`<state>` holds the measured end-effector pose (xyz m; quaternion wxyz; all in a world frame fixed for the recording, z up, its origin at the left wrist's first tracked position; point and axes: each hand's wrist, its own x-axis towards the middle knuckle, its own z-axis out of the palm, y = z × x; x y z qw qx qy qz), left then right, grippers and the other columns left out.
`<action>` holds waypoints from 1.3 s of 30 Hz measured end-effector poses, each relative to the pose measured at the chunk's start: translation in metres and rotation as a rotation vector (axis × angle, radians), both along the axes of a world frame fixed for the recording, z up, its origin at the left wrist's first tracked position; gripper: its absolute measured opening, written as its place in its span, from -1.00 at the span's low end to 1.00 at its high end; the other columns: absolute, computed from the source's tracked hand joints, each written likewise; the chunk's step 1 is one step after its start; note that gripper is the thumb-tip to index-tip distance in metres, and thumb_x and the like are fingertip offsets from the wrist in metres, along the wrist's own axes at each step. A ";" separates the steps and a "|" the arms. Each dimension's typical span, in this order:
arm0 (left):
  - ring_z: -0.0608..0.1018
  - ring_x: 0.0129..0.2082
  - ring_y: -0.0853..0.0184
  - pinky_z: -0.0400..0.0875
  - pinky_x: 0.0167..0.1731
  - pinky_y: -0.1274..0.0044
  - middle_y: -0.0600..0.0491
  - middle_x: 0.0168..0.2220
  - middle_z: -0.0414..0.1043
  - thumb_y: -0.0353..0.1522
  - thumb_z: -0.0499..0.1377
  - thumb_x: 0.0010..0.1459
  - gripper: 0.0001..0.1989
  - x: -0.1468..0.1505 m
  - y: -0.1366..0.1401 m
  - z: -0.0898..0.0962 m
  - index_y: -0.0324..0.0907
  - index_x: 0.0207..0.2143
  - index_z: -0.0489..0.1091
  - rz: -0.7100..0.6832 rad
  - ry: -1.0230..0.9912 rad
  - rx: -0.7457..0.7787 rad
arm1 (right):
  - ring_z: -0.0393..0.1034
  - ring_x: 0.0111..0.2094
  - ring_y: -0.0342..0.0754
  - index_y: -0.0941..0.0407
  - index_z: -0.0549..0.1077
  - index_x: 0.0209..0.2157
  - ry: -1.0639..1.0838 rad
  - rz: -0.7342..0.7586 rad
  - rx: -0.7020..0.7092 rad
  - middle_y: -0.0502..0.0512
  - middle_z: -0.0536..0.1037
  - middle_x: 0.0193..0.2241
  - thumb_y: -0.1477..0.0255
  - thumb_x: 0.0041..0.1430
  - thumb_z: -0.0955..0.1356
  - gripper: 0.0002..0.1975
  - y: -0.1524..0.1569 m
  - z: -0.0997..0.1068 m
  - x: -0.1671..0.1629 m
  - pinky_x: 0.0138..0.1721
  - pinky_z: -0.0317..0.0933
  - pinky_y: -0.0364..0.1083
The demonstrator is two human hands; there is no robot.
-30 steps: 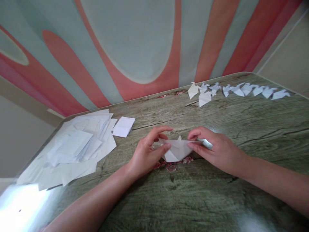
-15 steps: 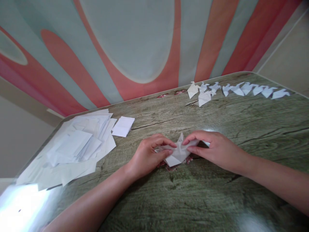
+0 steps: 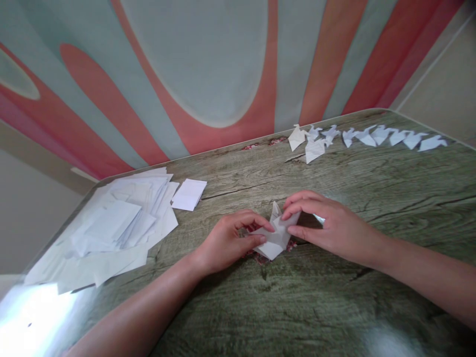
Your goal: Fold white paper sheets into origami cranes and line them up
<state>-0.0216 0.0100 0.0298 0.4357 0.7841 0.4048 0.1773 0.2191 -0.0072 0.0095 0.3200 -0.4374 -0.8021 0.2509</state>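
Observation:
A partly folded white paper [image 3: 273, 243] lies between my hands above the wood-grain table, with one narrow point sticking up at its far side. My left hand [image 3: 238, 237] pinches its left flap between thumb and fingers. On the other side, my right hand [image 3: 320, 215] grips the right flap, its thumb below and its fingertips above. The fingers cover parts of both flaps. Behind my right hand, a row of several folded paper birds [image 3: 366, 137] stands along the table's far edge.
A loose pile of white paper sheets [image 3: 159, 248] spreads over the table's left side. Beside it lies a small stack of folded paper squares [image 3: 189, 194]. The wood-grain table [image 3: 297, 307] meets a red and grey patterned wall [image 3: 201, 59] at the back.
The folded paper has turned and its flaps stand at a different angle, the front corner shifted slightly right. My right fingers have risen a little. The birds and the pile stay put.

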 end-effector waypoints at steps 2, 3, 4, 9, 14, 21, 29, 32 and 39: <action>0.48 -0.26 0.41 0.32 -0.20 0.55 0.12 -0.24 0.49 -0.45 0.21 0.14 -0.81 0.004 -0.004 -0.001 -0.12 -0.17 0.46 0.028 -0.007 0.012 | 0.29 0.03 0.02 0.05 0.46 -0.25 -0.029 0.010 0.180 0.08 0.45 -0.07 0.47 0.16 0.37 -0.91 -0.006 -0.002 -0.004 0.08 0.15 0.07; 0.48 -0.27 0.41 0.33 -0.21 0.55 0.12 -0.25 0.48 -0.46 0.21 0.14 -0.80 0.006 -0.006 -0.002 -0.13 -0.16 0.44 0.042 -0.023 0.014 | 0.26 0.06 0.04 0.07 0.44 -0.26 -0.048 0.031 0.242 0.10 0.45 -0.06 0.47 0.17 0.36 -0.92 -0.008 -0.003 -0.006 0.10 0.12 0.09; 0.47 -0.27 0.41 0.34 -0.21 0.55 0.12 -0.26 0.47 -0.47 0.21 0.13 -0.79 0.007 -0.007 -0.004 -0.14 -0.15 0.42 0.050 -0.044 0.013 | 0.24 0.07 0.05 0.08 0.43 -0.26 -0.063 0.057 0.280 0.12 0.45 -0.06 0.47 0.17 0.36 -0.93 -0.011 -0.004 -0.008 0.10 0.10 0.10; 0.46 -0.26 0.40 0.36 -0.19 0.54 0.11 -0.27 0.40 -0.49 0.23 0.09 -0.66 0.009 -0.011 -0.008 -0.12 -0.06 0.32 0.049 -0.096 0.031 | 0.31 -0.07 0.01 0.10 0.34 -0.37 -0.057 0.075 0.204 0.06 0.49 -0.26 0.55 0.14 0.37 -0.88 -0.014 -0.007 -0.014 0.02 0.14 0.08; 0.44 -0.33 0.43 0.35 -0.30 0.57 0.12 -0.25 0.37 -0.51 0.20 0.09 -0.61 0.005 -0.008 -0.008 -0.08 -0.02 0.26 0.104 -0.072 -0.065 | 0.32 -0.22 -0.06 0.09 0.32 -0.41 -0.004 0.023 0.085 -0.01 0.47 -0.35 0.66 0.08 0.37 -0.81 -0.011 -0.005 -0.013 -0.14 0.18 -0.02; 0.39 -0.42 0.49 0.29 -0.42 0.63 0.14 -0.30 0.32 -0.50 0.17 0.10 -0.65 0.006 -0.004 -0.008 -0.12 -0.05 0.24 0.124 -0.218 -0.338 | 0.34 -0.20 -0.06 0.06 0.37 -0.36 0.010 -0.044 -0.004 -0.04 0.49 -0.32 0.59 0.05 0.40 -0.82 -0.011 -0.004 -0.013 -0.15 0.19 -0.05; 0.45 -0.28 0.40 0.35 -0.24 0.54 0.09 -0.30 0.41 -0.55 0.17 0.10 -0.76 0.008 -0.008 -0.004 -0.16 -0.18 0.41 0.138 -0.093 0.041 | 0.32 -0.11 -0.02 0.06 0.37 -0.19 -0.076 -0.004 0.101 0.01 0.51 -0.22 0.52 0.09 0.41 -0.76 -0.009 -0.010 -0.012 -0.07 0.17 0.02; 0.48 -0.24 0.38 0.35 -0.17 0.50 0.07 -0.27 0.46 -0.57 0.17 0.11 -0.77 0.007 -0.007 -0.003 -0.15 -0.22 0.47 0.117 -0.011 0.206 | 0.33 -0.10 0.00 0.06 0.37 -0.18 -0.096 0.001 0.132 0.03 0.51 -0.21 0.53 0.08 0.41 -0.75 -0.009 -0.012 -0.012 -0.06 0.17 0.05; 0.50 -0.25 0.37 0.40 -0.22 0.50 0.03 -0.28 0.47 -0.54 0.18 0.15 -0.79 0.003 -0.006 -0.010 -0.15 -0.20 0.51 0.060 -0.013 0.403 | 0.36 -0.10 0.03 0.08 0.42 -0.21 -0.098 0.010 0.148 0.08 0.53 -0.22 0.52 0.09 0.40 -0.80 -0.008 -0.012 -0.011 -0.05 0.21 0.10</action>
